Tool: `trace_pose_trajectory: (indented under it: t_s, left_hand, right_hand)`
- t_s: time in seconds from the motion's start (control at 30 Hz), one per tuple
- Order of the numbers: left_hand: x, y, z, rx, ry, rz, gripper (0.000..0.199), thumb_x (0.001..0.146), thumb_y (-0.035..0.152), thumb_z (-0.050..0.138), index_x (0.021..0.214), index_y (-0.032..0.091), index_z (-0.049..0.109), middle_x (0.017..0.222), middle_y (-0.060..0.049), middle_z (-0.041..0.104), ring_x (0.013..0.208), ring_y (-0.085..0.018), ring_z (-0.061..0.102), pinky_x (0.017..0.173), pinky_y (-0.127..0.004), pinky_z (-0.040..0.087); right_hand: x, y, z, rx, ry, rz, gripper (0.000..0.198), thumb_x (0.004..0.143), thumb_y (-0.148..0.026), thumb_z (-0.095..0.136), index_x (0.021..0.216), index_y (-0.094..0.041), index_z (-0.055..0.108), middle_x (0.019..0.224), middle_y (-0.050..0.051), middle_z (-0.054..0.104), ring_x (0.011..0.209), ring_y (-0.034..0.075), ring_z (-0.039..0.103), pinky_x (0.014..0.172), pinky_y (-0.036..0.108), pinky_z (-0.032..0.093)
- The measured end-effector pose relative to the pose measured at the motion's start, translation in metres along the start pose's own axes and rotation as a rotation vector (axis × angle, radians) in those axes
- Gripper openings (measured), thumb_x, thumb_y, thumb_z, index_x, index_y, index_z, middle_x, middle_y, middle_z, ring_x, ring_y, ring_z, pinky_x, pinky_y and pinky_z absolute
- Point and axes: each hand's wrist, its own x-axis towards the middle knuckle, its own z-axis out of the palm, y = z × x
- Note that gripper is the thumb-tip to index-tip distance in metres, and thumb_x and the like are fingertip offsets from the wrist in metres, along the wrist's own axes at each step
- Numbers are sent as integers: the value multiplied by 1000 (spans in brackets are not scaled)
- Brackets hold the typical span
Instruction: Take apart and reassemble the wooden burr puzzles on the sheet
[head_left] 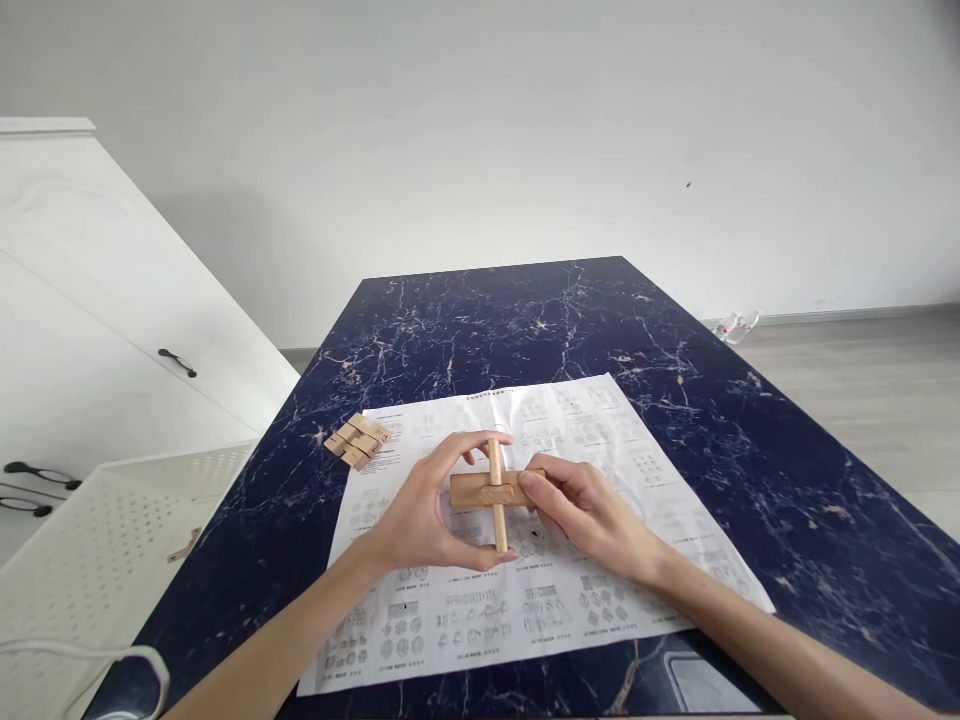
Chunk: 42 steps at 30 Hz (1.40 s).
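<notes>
Both hands hold a cross-shaped wooden puzzle above a printed instruction sheet. A wide flat bar of it lies crosswise, and a thin wooden rod runs through at right angles. My left hand spans the rod, with the index finger on its far end and the thumb at its near end. The right end of the wide bar is pinched between thumb and fingers of my right hand. A small wooden block puzzle with grooves sits on the sheet's far left corner.
The dark blue marbled table reaches toward a white wall. White cabinets and a perforated white surface stand at left. A white cable lies lower left. A phone-like flat object is at the near edge.
</notes>
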Motion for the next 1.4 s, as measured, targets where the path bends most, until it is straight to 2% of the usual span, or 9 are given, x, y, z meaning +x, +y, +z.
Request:
trace_pose_trajectory:
  t_s: [0.43, 0.6, 0.73, 0.8, 0.93, 1.03, 1.1, 1.27, 1.4]
  left_hand:
    - [2, -2, 1, -45, 16, -22, 92, 64, 43, 100, 144, 30, 57, 146, -12, 65, 124, -36, 65, 109, -53, 50]
    - [6, -4, 1, -169, -13, -58, 89, 66, 36, 100, 144, 32, 58, 147, -10, 64, 131, -37, 63, 113, -55, 52]
    - [8, -10, -1, -384, 15, -64, 80, 72, 51, 96, 143, 32, 63, 146, -11, 67, 138, -41, 61, 118, -61, 46]
    - [7, -13, -2, -499, 36, -118, 77, 76, 61, 91, 142, 30, 65, 148, -12, 66, 141, -42, 59, 118, -63, 46]
    - [4, -14, -2, -603, 1, -200, 83, 74, 67, 89, 144, 31, 64, 154, -13, 62, 144, -44, 56, 117, -62, 48]
    - [5, -12, 1, -614, -52, -167, 83, 74, 64, 91, 145, 34, 62, 155, -12, 61, 143, -42, 57, 116, -60, 50]
    - [6, -12, 2, -604, -56, -163, 79, 76, 63, 90, 143, 33, 62, 149, -12, 64, 140, -41, 60, 114, -58, 52]
    - [8, -9, 1, -508, -75, -189, 75, 76, 68, 87, 136, 28, 64, 130, -12, 69, 119, -36, 69, 104, -55, 56]
    - [9, -8, 0, -507, -79, -193, 77, 74, 71, 87, 133, 26, 65, 127, -13, 70, 116, -37, 69, 102, -54, 57]
  right_hand:
    - [2, 7, 3, 29, 38, 34, 52, 108, -65, 45, 78, -23, 51, 67, -3, 42, 58, 13, 35, 53, 30, 29]
    - [4, 6, 0, 80, 28, 66, 56, 105, -71, 46, 75, -24, 48, 61, -5, 41, 54, 13, 34, 53, 30, 30]
    - [1, 4, -3, 169, -24, 5, 56, 111, -67, 31, 84, -24, 53, 63, -3, 52, 56, 15, 44, 59, 32, 40]
    - [0, 6, -1, 106, 34, -51, 50, 113, -61, 29, 91, -24, 53, 72, -1, 57, 61, 16, 49, 61, 32, 42]
    - [0, 13, 8, -244, 95, -119, 26, 107, -47, 57, 115, -23, 56, 94, 4, 65, 69, 17, 55, 62, 32, 42]
    - [1, 15, 13, -380, 112, -197, 15, 110, -35, 51, 108, -23, 59, 91, 5, 65, 69, 18, 56, 61, 33, 41]
    - [1, 15, 14, -409, 154, -235, 19, 111, -32, 46, 103, -23, 61, 88, 5, 65, 69, 18, 56, 62, 33, 41]
    - [-3, 12, 11, -429, 184, -278, 18, 111, -29, 48, 102, -22, 62, 85, 4, 64, 67, 18, 56, 61, 33, 40]
    - [-4, 10, 11, -419, 191, -279, 18, 110, -28, 49, 98, -23, 61, 82, 3, 64, 63, 16, 53, 59, 32, 39]
